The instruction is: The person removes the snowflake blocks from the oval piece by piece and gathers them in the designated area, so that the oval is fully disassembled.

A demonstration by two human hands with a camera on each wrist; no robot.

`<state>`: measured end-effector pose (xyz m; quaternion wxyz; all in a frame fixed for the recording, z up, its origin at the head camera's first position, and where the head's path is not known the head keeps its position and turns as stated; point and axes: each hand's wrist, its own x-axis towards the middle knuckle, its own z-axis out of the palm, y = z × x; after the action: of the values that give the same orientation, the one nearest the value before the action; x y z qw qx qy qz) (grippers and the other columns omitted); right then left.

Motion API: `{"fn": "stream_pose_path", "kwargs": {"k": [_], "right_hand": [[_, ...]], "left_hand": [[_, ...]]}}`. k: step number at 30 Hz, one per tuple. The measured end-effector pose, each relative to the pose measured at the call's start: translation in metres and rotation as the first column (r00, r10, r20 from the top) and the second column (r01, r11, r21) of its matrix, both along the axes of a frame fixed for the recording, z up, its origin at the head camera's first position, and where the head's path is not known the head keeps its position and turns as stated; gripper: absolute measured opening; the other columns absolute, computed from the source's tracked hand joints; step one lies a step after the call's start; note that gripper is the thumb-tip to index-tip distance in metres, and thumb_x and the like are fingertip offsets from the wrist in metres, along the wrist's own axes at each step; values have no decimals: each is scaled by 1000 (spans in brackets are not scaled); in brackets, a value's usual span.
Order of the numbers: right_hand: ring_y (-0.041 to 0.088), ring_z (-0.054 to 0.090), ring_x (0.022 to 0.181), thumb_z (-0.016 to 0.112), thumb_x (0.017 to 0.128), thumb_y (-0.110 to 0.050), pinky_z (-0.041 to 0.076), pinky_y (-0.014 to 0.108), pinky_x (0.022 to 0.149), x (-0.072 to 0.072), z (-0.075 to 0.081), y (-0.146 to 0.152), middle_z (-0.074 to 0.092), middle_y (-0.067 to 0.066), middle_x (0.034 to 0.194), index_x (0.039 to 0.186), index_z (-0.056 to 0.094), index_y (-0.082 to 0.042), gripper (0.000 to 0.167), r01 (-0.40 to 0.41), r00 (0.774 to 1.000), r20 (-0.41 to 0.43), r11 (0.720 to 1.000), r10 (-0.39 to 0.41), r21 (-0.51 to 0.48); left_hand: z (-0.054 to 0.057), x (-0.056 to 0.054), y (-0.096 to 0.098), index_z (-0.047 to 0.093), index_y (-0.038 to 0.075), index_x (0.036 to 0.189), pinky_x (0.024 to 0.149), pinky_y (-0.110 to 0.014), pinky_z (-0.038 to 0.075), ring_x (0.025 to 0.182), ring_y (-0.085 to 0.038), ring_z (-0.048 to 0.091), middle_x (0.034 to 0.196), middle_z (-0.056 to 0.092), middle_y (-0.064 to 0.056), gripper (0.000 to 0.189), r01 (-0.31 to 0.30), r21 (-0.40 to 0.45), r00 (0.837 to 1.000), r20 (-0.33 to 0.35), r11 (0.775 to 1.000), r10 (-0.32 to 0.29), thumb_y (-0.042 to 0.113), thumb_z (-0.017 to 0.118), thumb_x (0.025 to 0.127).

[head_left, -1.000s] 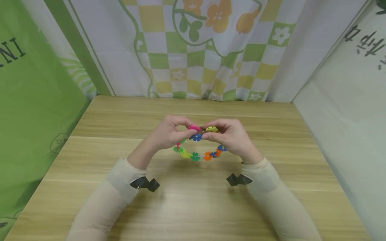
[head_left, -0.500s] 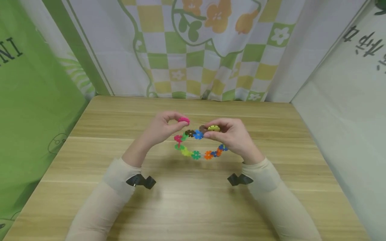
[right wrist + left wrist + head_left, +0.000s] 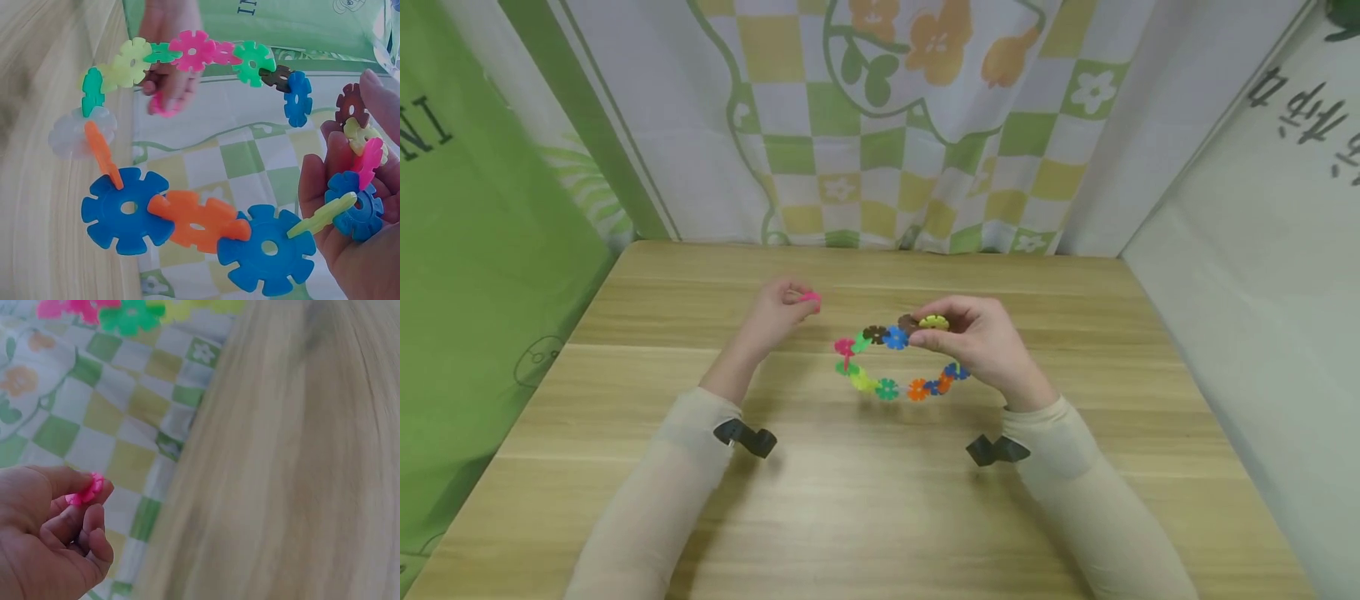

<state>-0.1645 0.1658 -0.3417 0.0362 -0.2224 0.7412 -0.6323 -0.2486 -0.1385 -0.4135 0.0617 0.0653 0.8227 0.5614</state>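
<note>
Holding a plastic flower chain (image 3: 887,389) and one loose pink flower (image 3: 809,301).
The chain looks lifted over the middle of the wooden table (image 3: 880,508). The right hand (image 3: 983,343) grips its far right side, by the brown end flower (image 3: 907,323). The left hand (image 3: 775,317), far left, pinches the pink one, well apart from the chain. A gap shows between the brown end flower and the blue end flower (image 3: 297,99). Best, I think: hold softly so no slots pop apart, and join flowers by pushing slot straight into slot. Count: two hands, one loose flower, and about nineteen flowers in the chain: four blue, four yellow, three green, three pink, two orange, two brown, one clear.
</note>
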Motion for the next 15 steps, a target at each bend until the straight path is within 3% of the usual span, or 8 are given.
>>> {"fn": "stream_pose_path", "kwargs": {"k": [5, 15], "right_hand": [[26, 70, 93, 80, 82, -9, 57, 34, 76, 1, -2, 2, 73, 10, 102, 103, 72, -2, 23, 21, 999, 30, 1000, -21, 18], [27, 69, 92, 79, 83, -10, 53, 24, 66, -2, -6, 6, 73, 10, 103, 104, 72, -2, 24, 18, 999, 30, 1000, -18, 3]], "left_hand": [[-22, -8, -11, 64, 1, 113, 78, -43, 53, 93, -35, 62, 99, 66, -17, 25, -52, -65, 998, 27, 997, 53, 19, 65, 96], [-43, -25, -21, 61, -8, 119, 71, -32, 57, 82, -26, 64, 99, 67, -20, 28, -70, -36, 987, 141, 997, 75, 4, 59, 95]]}}
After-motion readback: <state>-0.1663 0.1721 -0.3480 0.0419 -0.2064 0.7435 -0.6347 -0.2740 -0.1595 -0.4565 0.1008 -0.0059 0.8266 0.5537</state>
